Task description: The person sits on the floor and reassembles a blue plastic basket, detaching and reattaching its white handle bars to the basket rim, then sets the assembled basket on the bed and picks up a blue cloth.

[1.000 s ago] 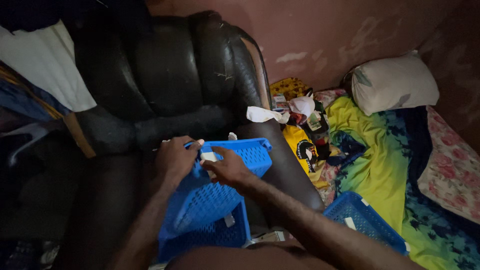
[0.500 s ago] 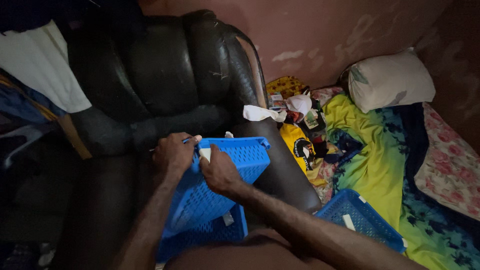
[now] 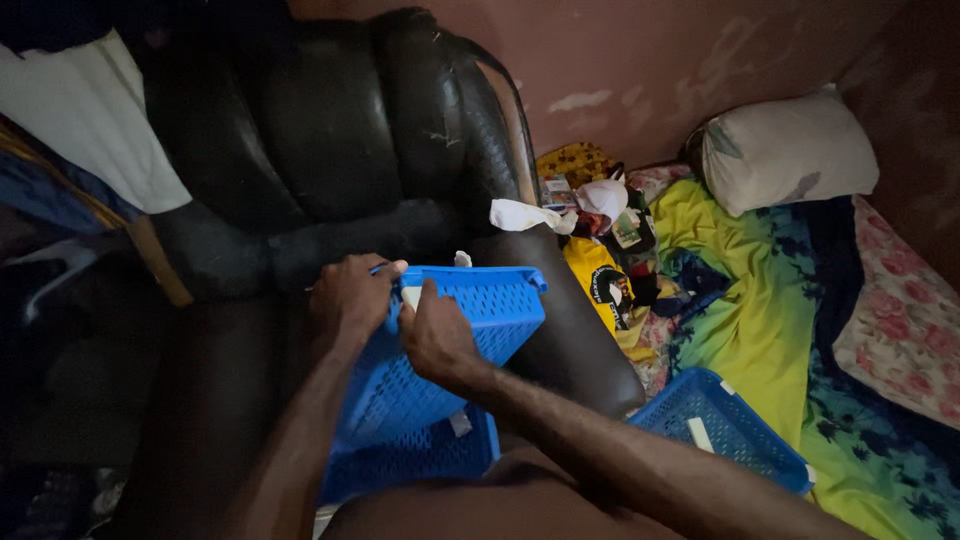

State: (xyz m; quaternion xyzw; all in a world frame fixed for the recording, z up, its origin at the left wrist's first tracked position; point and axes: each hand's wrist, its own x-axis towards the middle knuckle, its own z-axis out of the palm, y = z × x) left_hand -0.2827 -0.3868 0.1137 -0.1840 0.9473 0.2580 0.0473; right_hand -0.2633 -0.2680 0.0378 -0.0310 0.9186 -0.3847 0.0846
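A blue perforated plastic basket (image 3: 480,320) stands tilted on the seat of a black leather armchair (image 3: 330,150). My left hand (image 3: 352,298) grips the basket's upper left rim. My right hand (image 3: 435,335) rests against the same rim beside a small white label, its fingers curled on the plastic. A second blue basket (image 3: 420,460) lies under the tilted one, close to my knee.
A third blue basket (image 3: 720,425) sits on the floor at the right, on a yellow and blue patterned sheet (image 3: 760,310). A pillow (image 3: 785,150) leans on the pink wall. Bags and crumpled paper pile up beside the armrest (image 3: 565,330). White cloth (image 3: 85,110) hangs at the left.
My right hand has slid left along the basket's rim, closer to my left hand. The basket stays tilted in the same place.
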